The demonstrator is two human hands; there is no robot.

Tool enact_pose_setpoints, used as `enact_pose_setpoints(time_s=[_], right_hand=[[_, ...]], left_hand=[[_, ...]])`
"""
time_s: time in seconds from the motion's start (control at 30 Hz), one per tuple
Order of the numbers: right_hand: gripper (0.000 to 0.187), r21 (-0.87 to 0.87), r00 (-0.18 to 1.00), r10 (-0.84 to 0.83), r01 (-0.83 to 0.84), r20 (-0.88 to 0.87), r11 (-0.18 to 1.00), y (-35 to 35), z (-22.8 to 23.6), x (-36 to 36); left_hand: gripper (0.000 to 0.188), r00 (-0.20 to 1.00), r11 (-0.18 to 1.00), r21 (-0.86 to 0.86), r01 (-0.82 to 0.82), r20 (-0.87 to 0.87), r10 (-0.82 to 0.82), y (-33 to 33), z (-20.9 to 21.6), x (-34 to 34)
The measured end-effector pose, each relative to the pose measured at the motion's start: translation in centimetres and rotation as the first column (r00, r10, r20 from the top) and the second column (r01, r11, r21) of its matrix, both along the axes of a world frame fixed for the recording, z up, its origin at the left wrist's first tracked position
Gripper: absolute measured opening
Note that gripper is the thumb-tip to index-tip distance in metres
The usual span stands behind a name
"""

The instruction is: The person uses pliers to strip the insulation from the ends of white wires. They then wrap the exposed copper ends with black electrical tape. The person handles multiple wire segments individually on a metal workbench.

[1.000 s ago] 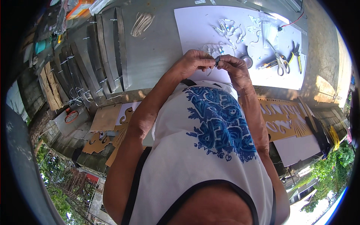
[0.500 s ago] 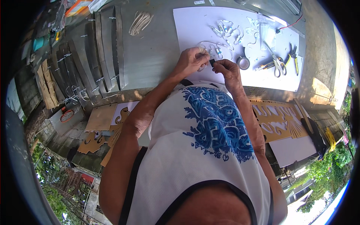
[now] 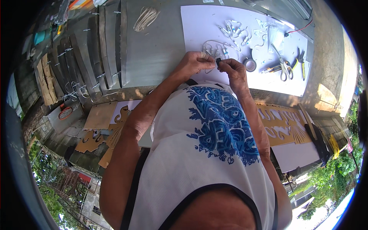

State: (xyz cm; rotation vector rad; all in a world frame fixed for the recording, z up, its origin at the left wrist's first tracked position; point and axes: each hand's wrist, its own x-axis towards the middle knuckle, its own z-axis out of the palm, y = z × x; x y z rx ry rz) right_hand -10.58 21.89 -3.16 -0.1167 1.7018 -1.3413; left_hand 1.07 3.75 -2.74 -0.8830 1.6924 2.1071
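My left hand (image 3: 196, 63) is closed in a pinch at the near edge of a white sheet (image 3: 214, 19). Thin white wire (image 3: 210, 70) shows by its fingertips and seems to be held there, though its end is too small to make out. Close beside it, my right hand (image 3: 234, 72) pinches a short piece of black tape (image 3: 218, 61), which sticks up toward the left fingertips. Just beyond both hands lie loops of white wire with small light modules (image 3: 224, 51). A roll of black tape (image 3: 250, 65) rests right of my right hand.
Scissors (image 3: 285, 69), yellow-handled pliers (image 3: 300, 63) and a cutter knife (image 3: 272, 69) lie right on the sheet. More wired modules (image 3: 234, 30) and a clear plastic bag (image 3: 275, 37) are farther back. Left are a rope coil (image 3: 147, 18) and several long metal strips (image 3: 103, 46).
The left fingers have straightened and shifted slightly, now level with the black tape. The tape piece stands a little more upright in my right hand. The view has shifted slightly.
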Motion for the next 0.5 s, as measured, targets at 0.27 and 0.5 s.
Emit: enact_pose_setpoints(time_s=[0.27, 0.5], right_hand=[[0.030, 0.011, 0.997, 0.045, -0.045, -0.065, 0.999, 0.5, -0.5, 0.0], [0.027, 0.046, 0.994, 0.103, -0.102, -0.018, 0.994, -0.3, -0.5, -0.4]], left_hand=[[0.023, 0.993, 0.993, -0.112, -0.044, -0.112, 0.032, 0.3, -0.6, 0.4], [0.021, 0.989, 0.917, -0.395, -0.058, -0.148, -0.001, 0.2, -1.1, 0.7]])
